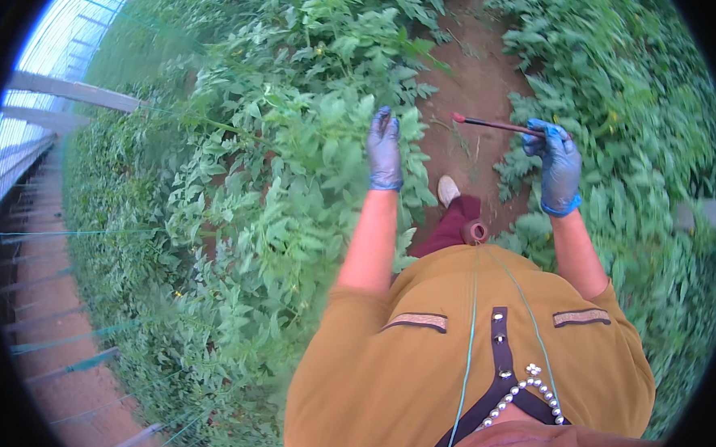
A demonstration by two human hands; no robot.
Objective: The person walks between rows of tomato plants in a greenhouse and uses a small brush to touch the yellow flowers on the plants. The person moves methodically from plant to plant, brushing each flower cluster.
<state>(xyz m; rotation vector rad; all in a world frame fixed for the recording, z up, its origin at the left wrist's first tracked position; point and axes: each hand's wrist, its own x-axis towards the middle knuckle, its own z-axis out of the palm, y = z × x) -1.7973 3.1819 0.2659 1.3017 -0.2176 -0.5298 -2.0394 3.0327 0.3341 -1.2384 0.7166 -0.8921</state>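
My right hand (554, 167), in a thin blue glove, grips the rear of a slim brush (501, 125). Its shaft is dark, and its pinkish-red tip points left over the soil path. My left hand (384, 152), gloved the same way, is held out against the leaves of the tomato plants (323, 146). Its fingers are stretched forward, and I see nothing in them; whether they touch a leaf is unclear. A small reddish-brown cup (474, 232) hangs at my waist on a green string (470, 339) looped round my neck.
Dense foliage (618, 88) lines the right side of the soil path (471, 66). Small yellow flowers (613, 116) show among the leaves. At left are a pale beam (78, 92), taut green strings (79, 231) and another strip of bare soil (81, 383). My shoe (448, 189) stands on the path.
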